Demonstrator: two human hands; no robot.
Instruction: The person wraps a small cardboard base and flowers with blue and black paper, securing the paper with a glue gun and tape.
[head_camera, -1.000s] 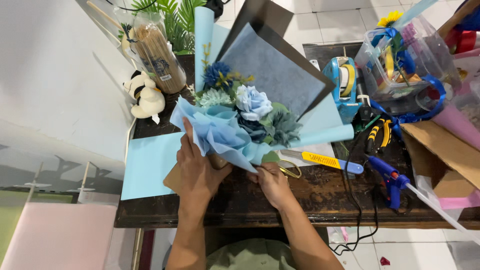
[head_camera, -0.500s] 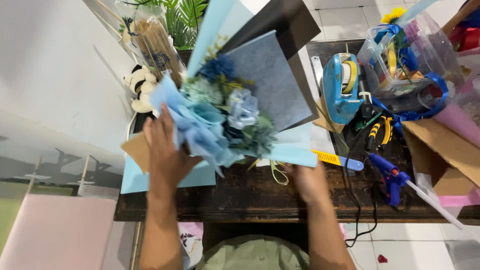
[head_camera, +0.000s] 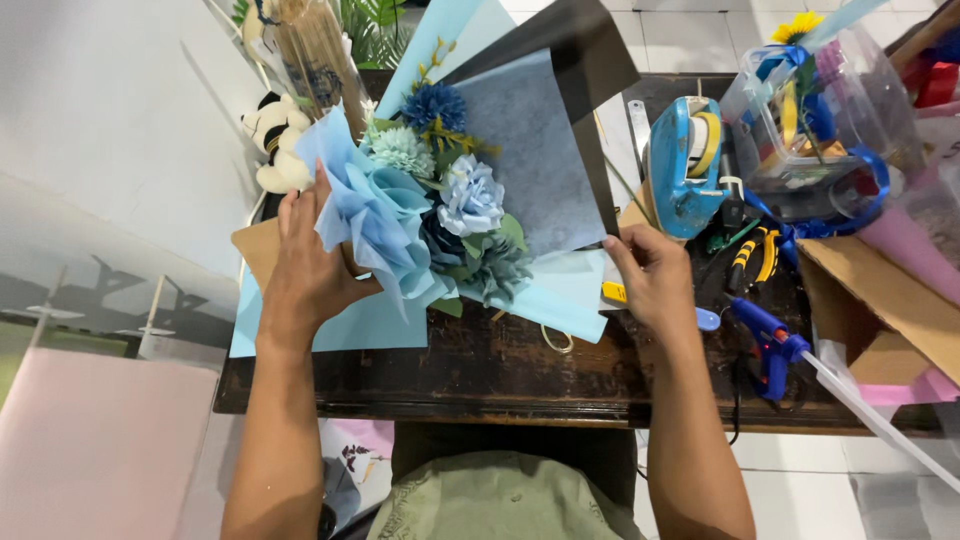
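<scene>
Here we have a bouquet (head_camera: 440, 200) of blue and pale artificial flowers lying on a dark wooden table (head_camera: 520, 370), its stems toward us and its blooms fanning away, so that the wrapping can be worked from the near side. Our left hand (head_camera: 310, 270) lies flat over the bunched light blue ruffled paper (head_camera: 365, 215) at the bouquet's left flank, fingers spread and pressing rather than clenched, which we judge keeps the folds from springing open. Our right hand (head_camera: 650, 275) sits at the opposite edge, fingers curled around the corner where the grey-blue sheet (head_camera: 530, 150) and the dark backing sheet (head_camera: 590, 60) meet the light blue under-sheet (head_camera: 560, 295); it seems to pinch that edge, though the thumb's contact is partly hidden. The layered sheets stand up behind the flowers like a backdrop, held so by both hands at the sides. Beneath lies a brown cardboard piece (head_camera: 255, 250). Further right we see a blue tape dispenser (head_camera: 685, 165), yellow-handled pliers (head_camera: 755, 260) and a blue glue gun (head_camera: 765, 335), all within reach of the right hand. A clear plastic container (head_camera: 820, 120) with ribbon sits beyond, a cardboard box (head_camera: 880, 300) at the edge, and a small plush toy (head_camera: 270, 140) at far left.
</scene>
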